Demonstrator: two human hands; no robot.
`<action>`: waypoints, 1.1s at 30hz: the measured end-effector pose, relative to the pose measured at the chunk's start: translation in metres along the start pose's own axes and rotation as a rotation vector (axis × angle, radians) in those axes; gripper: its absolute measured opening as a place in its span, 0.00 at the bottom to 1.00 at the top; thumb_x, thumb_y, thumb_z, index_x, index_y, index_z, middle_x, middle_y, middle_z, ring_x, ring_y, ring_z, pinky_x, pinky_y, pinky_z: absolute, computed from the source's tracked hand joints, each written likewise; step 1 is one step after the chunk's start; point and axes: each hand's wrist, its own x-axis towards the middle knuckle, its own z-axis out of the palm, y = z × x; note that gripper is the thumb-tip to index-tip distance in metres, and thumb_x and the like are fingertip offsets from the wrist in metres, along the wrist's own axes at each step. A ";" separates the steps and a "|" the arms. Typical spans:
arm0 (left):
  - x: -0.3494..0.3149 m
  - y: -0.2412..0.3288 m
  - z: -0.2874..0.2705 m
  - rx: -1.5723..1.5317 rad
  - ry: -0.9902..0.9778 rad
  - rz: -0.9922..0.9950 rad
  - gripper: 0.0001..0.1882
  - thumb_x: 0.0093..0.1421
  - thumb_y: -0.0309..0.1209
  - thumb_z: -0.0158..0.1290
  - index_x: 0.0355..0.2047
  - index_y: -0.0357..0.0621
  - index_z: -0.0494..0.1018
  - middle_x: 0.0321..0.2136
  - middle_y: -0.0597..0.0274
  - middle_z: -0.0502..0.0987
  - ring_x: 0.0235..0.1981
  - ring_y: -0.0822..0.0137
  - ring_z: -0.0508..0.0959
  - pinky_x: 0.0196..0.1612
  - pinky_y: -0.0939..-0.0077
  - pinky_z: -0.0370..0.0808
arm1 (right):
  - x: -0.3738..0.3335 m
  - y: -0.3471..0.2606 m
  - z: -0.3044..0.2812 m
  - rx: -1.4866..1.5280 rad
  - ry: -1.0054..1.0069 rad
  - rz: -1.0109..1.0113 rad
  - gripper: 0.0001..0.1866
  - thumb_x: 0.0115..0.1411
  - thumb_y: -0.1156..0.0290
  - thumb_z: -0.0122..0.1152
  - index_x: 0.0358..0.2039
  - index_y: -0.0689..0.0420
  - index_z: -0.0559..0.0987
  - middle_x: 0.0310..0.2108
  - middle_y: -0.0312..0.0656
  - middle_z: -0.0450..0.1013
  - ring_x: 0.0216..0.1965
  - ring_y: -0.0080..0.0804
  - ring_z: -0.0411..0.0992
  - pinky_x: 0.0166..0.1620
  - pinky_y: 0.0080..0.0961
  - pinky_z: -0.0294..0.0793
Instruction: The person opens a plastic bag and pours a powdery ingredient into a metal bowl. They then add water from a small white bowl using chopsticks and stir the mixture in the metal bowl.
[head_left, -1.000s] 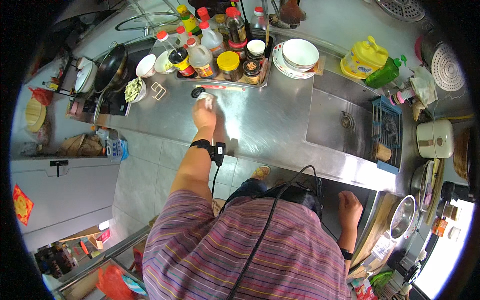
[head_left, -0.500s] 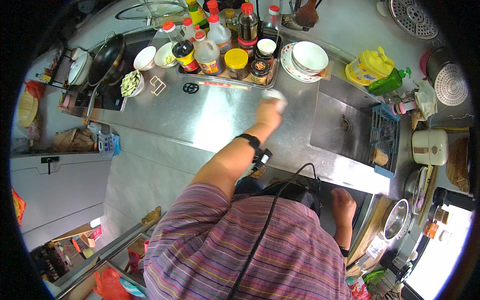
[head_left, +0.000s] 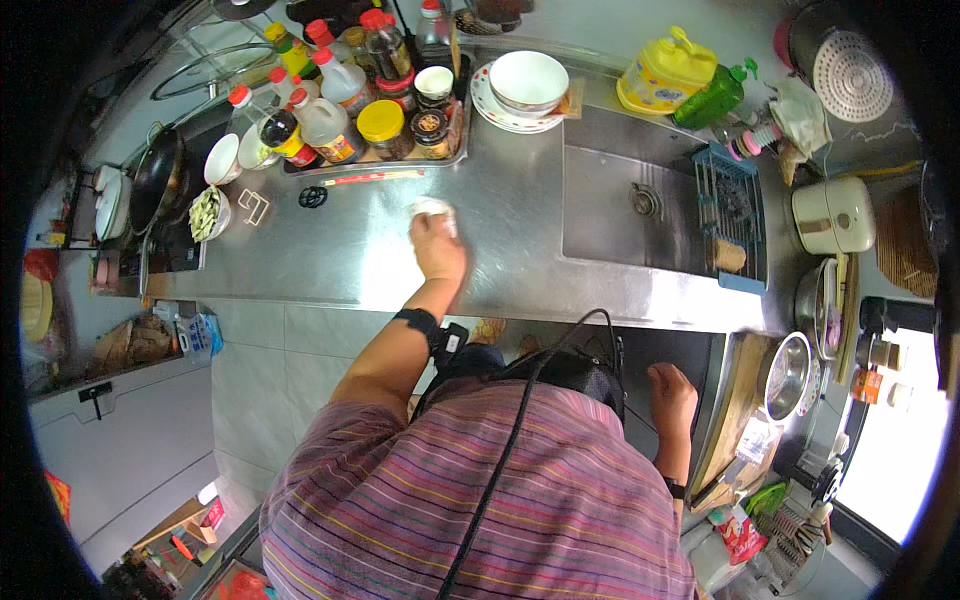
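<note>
Left side: a bowl of cut greens (head_left: 223, 218) is standing beside a wire rack (head_left: 254, 208); a black coil (head_left: 313, 197) is lying next. Mid-counter, a white cloth (head_left: 431, 207) is resting on the steel counter (head_left: 515, 225), near the bottle tray (head_left: 466, 148); the left hand (head_left: 438, 250) is gripping it, fingers bending over. Farther right, the right hand (head_left: 674, 396) is hanging apart from the counter, fingers curling inward; cannot tell whether it is holding anything.
</note>
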 end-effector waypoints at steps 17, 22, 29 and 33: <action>0.080 0.116 0.142 -0.095 -0.297 0.143 0.13 0.49 0.22 0.52 0.37 0.46 0.76 0.37 0.51 0.77 0.43 0.49 0.74 0.46 0.59 0.70 | -0.057 0.059 -0.026 -0.032 0.058 0.310 0.05 0.56 0.69 0.60 0.28 0.57 0.78 0.26 0.47 0.75 0.29 0.48 0.75 0.31 0.38 0.73; 0.059 0.167 0.177 -0.253 -0.647 0.550 0.15 0.47 0.18 0.51 0.36 0.45 0.76 0.37 0.51 0.78 0.44 0.48 0.75 0.48 0.61 0.71 | -0.059 0.067 -0.030 -0.063 0.081 0.238 0.06 0.55 0.70 0.61 0.27 0.57 0.77 0.26 0.48 0.74 0.28 0.49 0.74 0.30 0.38 0.72; 0.001 0.058 0.035 -0.103 -0.287 0.532 0.24 0.43 0.14 0.51 0.44 0.41 0.71 0.47 0.46 0.69 0.50 0.45 0.69 0.54 0.60 0.67 | -0.056 0.088 -0.036 0.001 0.137 0.325 0.06 0.55 0.68 0.61 0.27 0.56 0.77 0.26 0.45 0.75 0.29 0.48 0.75 0.32 0.37 0.74; -0.059 0.000 -0.060 0.018 -0.667 0.429 0.17 0.47 0.12 0.49 0.39 0.38 0.71 0.45 0.48 0.67 0.47 0.48 0.70 0.52 0.61 0.69 | -0.058 0.103 -0.020 0.051 0.071 0.347 0.06 0.55 0.67 0.60 0.27 0.55 0.78 0.26 0.44 0.75 0.30 0.46 0.75 0.32 0.38 0.75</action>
